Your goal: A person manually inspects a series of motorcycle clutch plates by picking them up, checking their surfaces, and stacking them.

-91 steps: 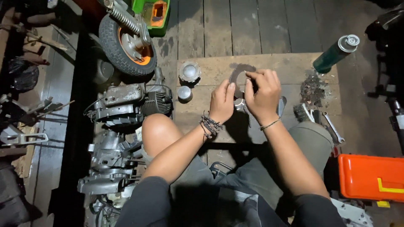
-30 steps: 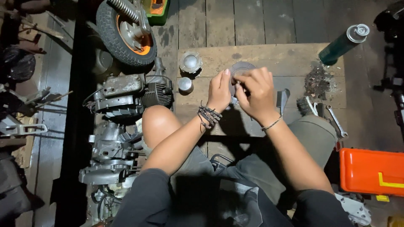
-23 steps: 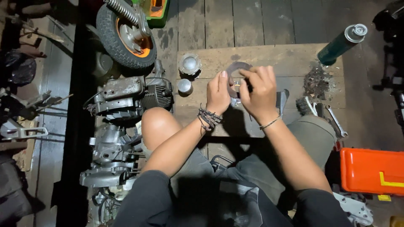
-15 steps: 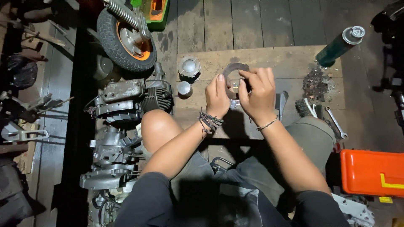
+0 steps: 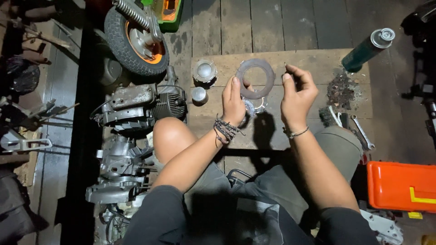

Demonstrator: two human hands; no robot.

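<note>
My left hand [image 5: 234, 102] holds a flat grey ring-shaped disc [image 5: 257, 76] by its lower left edge, lifted over a wooden board [image 5: 313, 61]. Under that hand a shiny round metal part [image 5: 254, 108] sits on the board. My right hand [image 5: 297, 93] is raised just right of the disc, fingers curled, thumb and fingertips pinched close; whether it holds something small I cannot tell. Beaded bracelets circle the left wrist and a thin band the right.
Two round metal caps [image 5: 205, 71] [image 5: 199, 95] lie left on the board. An engine block [image 5: 141, 106] and a small wheel [image 5: 135, 38] are at left. A green spray can [image 5: 368, 47], wrenches [image 5: 359, 131] and an orange toolbox [image 5: 402, 187] are at right.
My hands have drawn apart. The left hand has lifted the grey disc clear of the metal part, and the right hand has moved away to the right.
</note>
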